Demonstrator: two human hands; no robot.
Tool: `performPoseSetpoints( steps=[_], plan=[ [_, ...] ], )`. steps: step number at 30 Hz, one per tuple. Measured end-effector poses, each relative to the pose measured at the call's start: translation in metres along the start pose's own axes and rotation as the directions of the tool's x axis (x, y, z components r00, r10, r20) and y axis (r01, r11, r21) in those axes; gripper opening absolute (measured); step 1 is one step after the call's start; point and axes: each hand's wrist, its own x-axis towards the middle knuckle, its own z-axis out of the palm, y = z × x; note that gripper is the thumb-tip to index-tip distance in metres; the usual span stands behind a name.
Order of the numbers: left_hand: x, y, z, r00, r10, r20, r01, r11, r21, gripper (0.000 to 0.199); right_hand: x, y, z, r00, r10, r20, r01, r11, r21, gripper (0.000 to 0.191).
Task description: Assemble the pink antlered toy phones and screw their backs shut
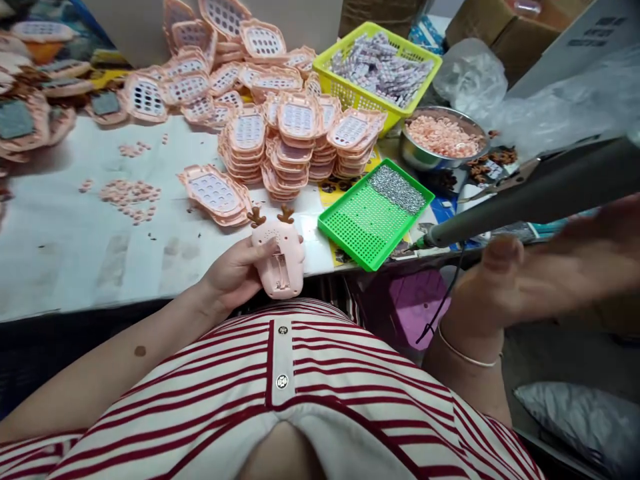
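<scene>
Pink casing (pixel 293 263): in the left hand, at the worktop's (pixel 60 257) front edge, just above the striped shirt (pixel 225 373); brown antlers point away from the wearer, open slot faces up.
Left hand (pixel 233 270): grip closed on the casing, thumb on its face by the slot's upper end, fingers underneath.
Right hand (pixel 505 287): blurred; grip wide, fingers stretched out, just below the driver tool. Can't tell if it touches.
Driver tool (pixel 520 200): dark body, green collar, slants down-left; tip near the tray's right side.
Green tray (pixel 350 227): right of the casing, silvery metal bits (pixel 397 188) heaped at its far end.
Shell stacks (pixel 245 150): beyond the casing, pink, grids of holes on pale panels; small separate pile (pixel 215 193) nearer the left hand.
Yellow basket (pixel 345 93): behind the tray, full of pale printed pieces.
Metal bowl (pixel 413 155): beside the basket, small pink parts inside.
Loose pink bits (pixel 133 193): scattered on the worktop's left part.
</scene>
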Motion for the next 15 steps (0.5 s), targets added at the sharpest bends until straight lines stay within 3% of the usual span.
performPoseSetpoints(
  steps=[2,5,6,11,15],
  plan=[
    [0.005,-0.006,0.011,0.994,-0.1,0.043,0.099,0.994,0.037,0.033,0.011,0.004,0.004,0.999,0.042,-0.006,-0.041,0.992,0.123,0.04],
    [0.01,-0.01,0.025,0.975,-0.214,0.066,0.208,0.975,0.078,0.03,0.023,0.007,0.019,0.972,0.179,0.152,-0.212,0.946,0.245,0.027],
    [0.011,-0.011,0.028,0.97,-0.234,0.063,0.228,0.97,0.087,0.03,0.025,0.008,0.024,0.973,0.171,0.153,-0.21,0.934,0.288,0.026],
    [0.017,-0.013,0.037,0.971,-0.237,0.026,0.234,0.967,0.099,0.031,0.025,0.019,0.035,0.999,-0.043,0.011,0.035,0.906,0.421,0.014],
    [0.021,-0.012,0.045,0.969,-0.247,0.015,0.245,0.965,0.092,0.027,0.021,0.039,0.035,0.993,-0.107,0.042,0.083,0.917,0.391,0.019]
  ],
)
